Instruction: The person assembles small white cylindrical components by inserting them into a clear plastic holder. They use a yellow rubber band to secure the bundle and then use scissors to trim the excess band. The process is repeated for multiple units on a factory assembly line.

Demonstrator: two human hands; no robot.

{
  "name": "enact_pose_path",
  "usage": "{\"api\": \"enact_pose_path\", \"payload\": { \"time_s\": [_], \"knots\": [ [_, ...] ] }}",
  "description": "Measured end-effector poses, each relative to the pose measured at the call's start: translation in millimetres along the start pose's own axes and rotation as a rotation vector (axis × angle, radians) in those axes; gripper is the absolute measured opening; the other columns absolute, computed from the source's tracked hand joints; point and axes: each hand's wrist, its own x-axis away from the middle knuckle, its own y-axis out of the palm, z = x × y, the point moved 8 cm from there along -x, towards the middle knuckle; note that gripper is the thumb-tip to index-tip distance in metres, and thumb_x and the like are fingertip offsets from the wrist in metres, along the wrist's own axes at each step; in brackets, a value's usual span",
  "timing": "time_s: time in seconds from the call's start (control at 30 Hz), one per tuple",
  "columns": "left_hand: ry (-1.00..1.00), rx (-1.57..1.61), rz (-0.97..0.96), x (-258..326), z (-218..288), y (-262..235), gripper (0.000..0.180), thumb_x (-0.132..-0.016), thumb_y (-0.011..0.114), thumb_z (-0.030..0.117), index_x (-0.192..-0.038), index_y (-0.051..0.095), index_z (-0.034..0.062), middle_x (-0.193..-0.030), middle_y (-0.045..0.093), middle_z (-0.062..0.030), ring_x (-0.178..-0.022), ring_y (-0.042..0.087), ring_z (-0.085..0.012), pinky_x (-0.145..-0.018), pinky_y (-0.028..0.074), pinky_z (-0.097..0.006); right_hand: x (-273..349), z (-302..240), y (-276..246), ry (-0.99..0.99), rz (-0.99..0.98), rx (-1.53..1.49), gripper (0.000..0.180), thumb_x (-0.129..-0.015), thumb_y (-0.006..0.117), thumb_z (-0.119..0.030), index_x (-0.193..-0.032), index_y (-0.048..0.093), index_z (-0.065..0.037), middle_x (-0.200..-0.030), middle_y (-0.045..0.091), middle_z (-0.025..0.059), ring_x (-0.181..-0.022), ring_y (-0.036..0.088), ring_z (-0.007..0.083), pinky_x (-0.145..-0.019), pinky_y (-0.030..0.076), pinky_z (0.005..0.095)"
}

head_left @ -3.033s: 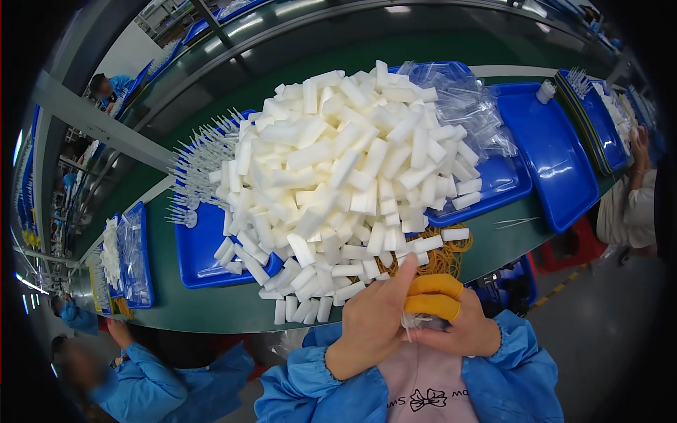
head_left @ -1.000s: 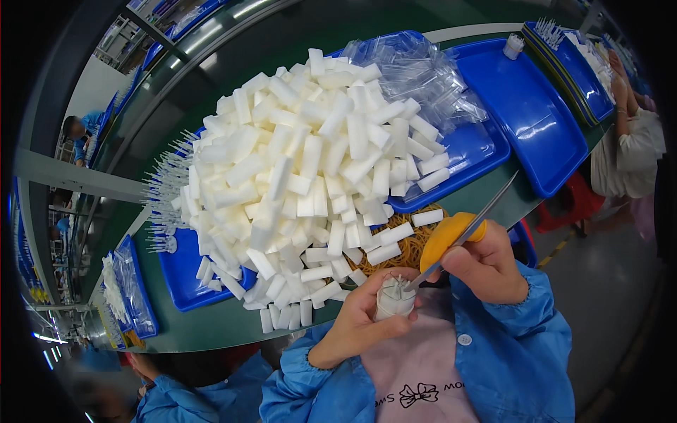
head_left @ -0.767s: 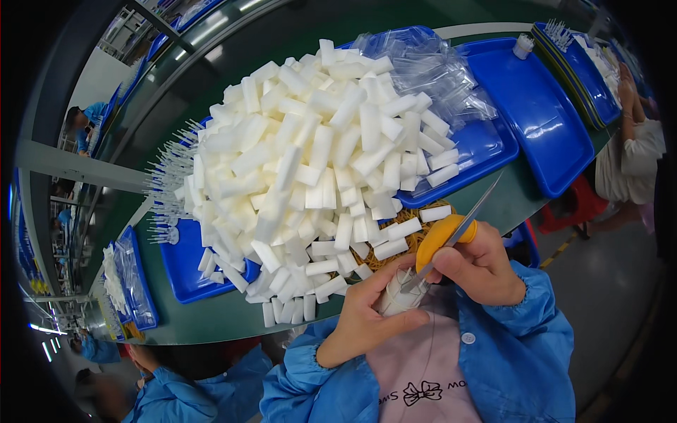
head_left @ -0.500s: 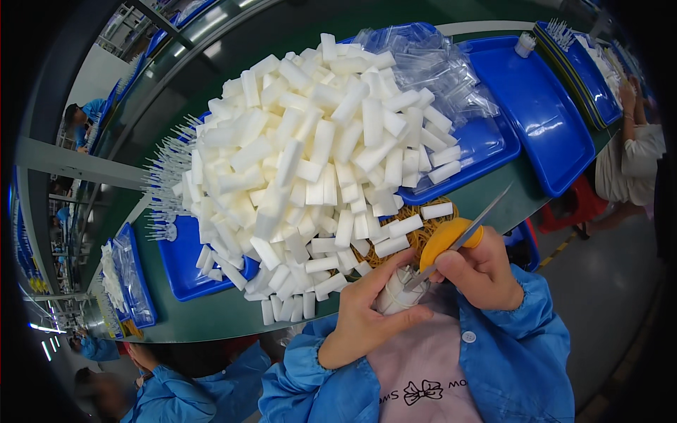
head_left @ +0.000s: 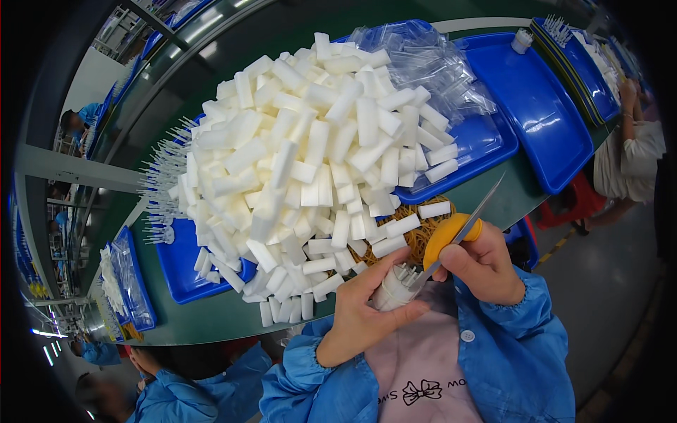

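The left hand (head_left: 363, 310) comes up from the lower edge on a blue-sleeved forearm, its fingers curled around a small bundle of clear tubes (head_left: 393, 287) held close to the chest, thumb pointing right along the bundle's lower side. The right hand (head_left: 486, 264) enters from the right, fist closed on the orange handle (head_left: 451, 236) of a knife; its thin blade (head_left: 469, 222) slants up to the right, and the lower end of the blade meets the top of the bundle. Both hands sit just below the near edge of the green tabletop (head_left: 211, 317) — close together, nearly touching.

Just above them lies a heap of rubber bands (head_left: 416, 240), mostly buried under a large pile of white foam sticks (head_left: 303, 169) that covers a blue tray (head_left: 180, 264). Crumpled clear bags (head_left: 430, 63) lie at the far right of the pile, beside another blue tray (head_left: 536, 106).

The fingers hide most of the bundle, so its length and what binds it cannot be made out. The knife's cutting point is hidden at the bundle, and the far trays bend and blur toward the rim.
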Motion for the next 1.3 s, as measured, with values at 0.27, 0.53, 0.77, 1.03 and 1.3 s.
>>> {"api": "enact_pose_path", "payload": {
  "time_s": [0.27, 0.53, 0.77, 1.03, 1.3],
  "knots": [
    [-0.239, 0.385, -0.144, 4.4, -14.5, 10.0, 0.07, -0.073, 0.078, 0.012, -0.133, 0.044, -0.0009, -0.115, 0.059, -0.0061, -0.101, 0.057, -0.0112, -0.088, 0.045, -0.025, 2.1, -5.2, -10.1, -0.105, 0.115, -0.009, 0.019, -0.095, 0.051, -0.015, -0.099, 0.057, 0.002, -0.083, 0.06, 0.0056, -0.068, 0.055, 0.0075, -0.061, 0.048, 0.0211],
    [-0.286, 0.442, -0.123, 4.5, -10.5, 11.2, 0.069, -0.073, 0.077, 0.016, -0.131, 0.043, -0.0017, -0.1, 0.063, -0.0127, -0.08, 0.063, -0.0154, -0.071, 0.052, -0.028, -3.8, 2.6, -3.9, 0.037, 0.004, -0.07, 0.018, -0.095, 0.05, -0.015, -0.1, 0.056, 0.001, -0.088, 0.059, 0.0044, -0.071, 0.055, 0.0055, -0.062, 0.048, 0.0204],
    [-0.264, 0.372, -0.11, 6.0, -13.2, 9.6, 0.071, -0.072, 0.078, 0.02, -0.13, 0.043, -0.0008, -0.1, 0.063, -0.0139, -0.08, 0.064, -0.0178, -0.07, 0.053, -0.029, -7.3, -5.2, 5.5, -0.04, -0.154, 0.157, 0.018, -0.095, 0.05, -0.016, -0.1, 0.056, 0.0, -0.087, 0.06, 0.0038, -0.071, 0.055, 0.0056, -0.062, 0.048, 0.0202],
    [-0.373, 0.733, -0.329, 10.3, -15.3, 21.0, 0.074, -0.079, 0.069, 0.014, -0.138, 0.024, 0.0081, -0.112, 0.057, -0.0178, -0.096, 0.061, -0.0225, -0.077, 0.052, -0.033, -5.2, -5.7, -12.1, -0.022, 0.029, -0.024, 0.018, -0.094, 0.049, -0.015, -0.098, 0.054, 0.002, -0.089, 0.057, 0.008, -0.068, 0.056, 0.0096, -0.06, 0.048, 0.0227],
    [-0.366, 0.822, -0.352, 12.4, -14.9, 23.6, 0.066, -0.086, 0.063, 0.038, -0.133, 0.035, 0.0012, -0.107, 0.057, -0.012, -0.096, 0.058, -0.0195, -0.075, 0.052, -0.034, -9.1, 4.5, -2.6, 0.141, -0.105, -0.1, 0.021, -0.095, 0.051, -0.019, -0.098, 0.055, 0.001, -0.087, 0.059, 0.0074, -0.068, 0.056, 0.0084, -0.061, 0.048, 0.0219]
  ]
}}
